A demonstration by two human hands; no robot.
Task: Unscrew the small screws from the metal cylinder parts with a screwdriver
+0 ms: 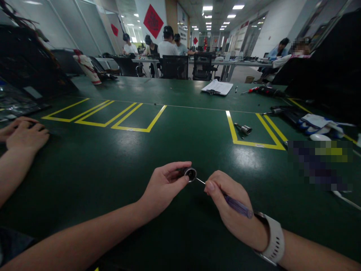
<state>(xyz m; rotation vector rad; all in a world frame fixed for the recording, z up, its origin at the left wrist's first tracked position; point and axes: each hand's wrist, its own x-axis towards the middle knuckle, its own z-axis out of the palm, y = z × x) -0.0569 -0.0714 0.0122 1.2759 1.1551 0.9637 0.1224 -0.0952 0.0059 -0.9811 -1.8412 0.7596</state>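
Apparently unfinished: left fingers [178, 165] grasp a round cup [191, 174], right fingers [213, 189] a slim-shafted tool [238, 206] at its rim; another fitting [246, 130] lies untouched.

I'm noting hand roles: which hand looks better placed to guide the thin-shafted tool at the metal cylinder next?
Probably the right hand: it grips the thin-shafted tool, which points toward the metal cylinder. The left hand is occupied holding that cylinder, open end facing the camera.
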